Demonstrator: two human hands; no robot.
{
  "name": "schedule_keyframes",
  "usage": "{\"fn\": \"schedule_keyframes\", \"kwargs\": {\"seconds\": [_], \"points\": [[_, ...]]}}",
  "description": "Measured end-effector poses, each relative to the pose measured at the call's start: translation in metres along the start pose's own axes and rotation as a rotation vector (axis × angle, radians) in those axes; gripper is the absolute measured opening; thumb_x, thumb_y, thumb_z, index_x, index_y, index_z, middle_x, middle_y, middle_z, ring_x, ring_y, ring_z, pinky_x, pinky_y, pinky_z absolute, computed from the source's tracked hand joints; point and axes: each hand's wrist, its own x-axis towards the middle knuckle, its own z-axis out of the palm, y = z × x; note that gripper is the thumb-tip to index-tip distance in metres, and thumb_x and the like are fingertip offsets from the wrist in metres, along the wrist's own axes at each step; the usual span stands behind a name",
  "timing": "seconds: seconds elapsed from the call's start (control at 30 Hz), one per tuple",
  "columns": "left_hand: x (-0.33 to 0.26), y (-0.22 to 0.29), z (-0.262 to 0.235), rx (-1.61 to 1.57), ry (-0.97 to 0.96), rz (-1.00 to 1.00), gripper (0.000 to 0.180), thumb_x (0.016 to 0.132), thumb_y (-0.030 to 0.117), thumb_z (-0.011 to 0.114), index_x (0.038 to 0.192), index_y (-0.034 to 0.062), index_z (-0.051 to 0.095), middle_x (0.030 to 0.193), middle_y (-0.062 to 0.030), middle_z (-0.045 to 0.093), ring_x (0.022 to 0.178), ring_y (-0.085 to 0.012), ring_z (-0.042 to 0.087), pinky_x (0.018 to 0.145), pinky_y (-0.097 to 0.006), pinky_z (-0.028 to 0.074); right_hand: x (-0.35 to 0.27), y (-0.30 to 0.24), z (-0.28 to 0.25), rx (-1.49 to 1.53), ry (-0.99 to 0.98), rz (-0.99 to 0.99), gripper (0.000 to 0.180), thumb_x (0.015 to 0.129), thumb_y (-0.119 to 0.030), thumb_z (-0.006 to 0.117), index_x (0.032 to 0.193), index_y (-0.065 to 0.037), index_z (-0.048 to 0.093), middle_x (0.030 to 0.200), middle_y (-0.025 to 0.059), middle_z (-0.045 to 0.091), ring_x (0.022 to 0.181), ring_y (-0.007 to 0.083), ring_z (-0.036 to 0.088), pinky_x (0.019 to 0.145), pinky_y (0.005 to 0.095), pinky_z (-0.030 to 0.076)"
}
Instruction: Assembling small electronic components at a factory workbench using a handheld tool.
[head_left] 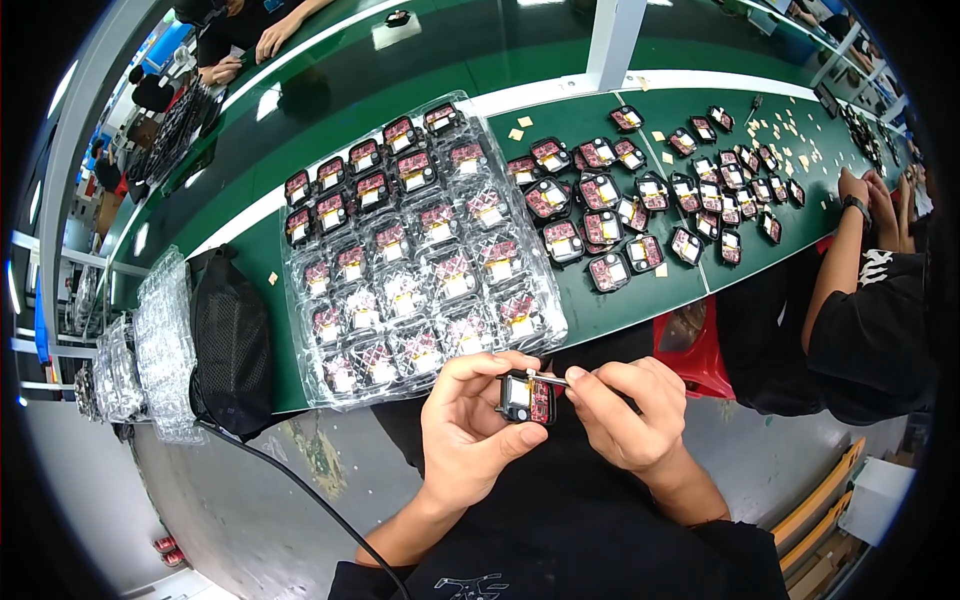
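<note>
The left hand (462,425) is curled around a small black electronic module (527,398) with a red circuit board and a pale rectangular part in its open face, thumb under it and fingers over its top edge. The right hand (628,410) is pinched shut on a thin metal tool, apparently tweezers (545,378), whose tip rests on the module's upper edge. Both hands hold the module off the table, just in front of the near edge of the clear plastic blister tray (300,375), over the person's dark lap. That tray lies on the green conveyor table (620,300), its near corner overhanging the table's front edge; its pockets hold rows of like modules, the far rows uncovered. To the right of the tray, loose modules (640,215) lie scattered in a crowd across the belt, leaving only a narrow bare strip along the front edge. Left of the tray a black mesh bag (232,340) hangs at the table's edge, with stacks of empty clear trays (160,340) beyond it. Farther right of the tray, a neighbouring worker's forearm (838,265) reaches over the belt, close beside the loose modules.
</note>
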Motion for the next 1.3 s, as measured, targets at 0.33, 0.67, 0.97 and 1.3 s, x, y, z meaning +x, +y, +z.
{"fn": "schedule_keyframes", "kwargs": {"seconds": [0.33,0.67,0.97,1.3], "points": [[0.0000,-0.0008,-0.0011,0.048,-0.040,0.059,0.062,0.081,-0.007,0.087,0.132,0.0009,0.053,0.138,-0.0190,0.056,0.125,-0.0258,0.062,0.102,-0.036,0.055,0.0019,0.0000,0.0014,0.337,-0.041,0.278,0.023,0.078,-0.005,0.086,0.099,-0.001,0.077,0.086,0.0082,0.066,0.064,0.0215,0.065,0.054,0.0318,0.050],[0.0012,0.0020,0.0012,0.135,-0.021,0.102,0.062,0.081,-0.011,0.085,0.134,-0.0018,0.053,0.145,-0.0199,0.049,0.124,-0.0234,0.062,0.097,-0.034,0.057,0.0005,0.0040,0.0033,0.172,-0.028,0.113,0.025,0.077,-0.005,0.085,0.100,-0.001,0.076,0.086,0.0079,0.067,0.062,0.0208,0.062,0.054,0.0324,0.048],[0.0003,0.0031,0.0010,0.203,-0.028,0.105,0.061,0.081,-0.010,0.085,0.134,-0.0032,0.055,0.146,-0.0200,0.048,0.121,-0.0236,0.063,0.097,-0.035,0.058,0.0018,0.0059,0.0012,0.214,-0.057,0.136,0.026,0.075,-0.003,0.085,0.100,-0.001,0.076,0.086,0.0080,0.066,0.063,0.0218,0.063,0.055,0.0329,0.049],[0.0040,0.0048,0.0000,0.200,-0.051,0.138,0.062,0.082,-0.010,0.084,0.136,-0.0041,0.056,0.148,-0.0198,0.048,0.119,-0.0230,0.064,0.096,-0.034,0.059,0.0033,0.0019,-0.0011,0.221,-0.050,0.180,0.024,0.078,-0.003,0.084,0.099,0.000,0.075,0.084,0.0088,0.065,0.065,0.0229,0.066,0.055,0.0333,0.054]]}}
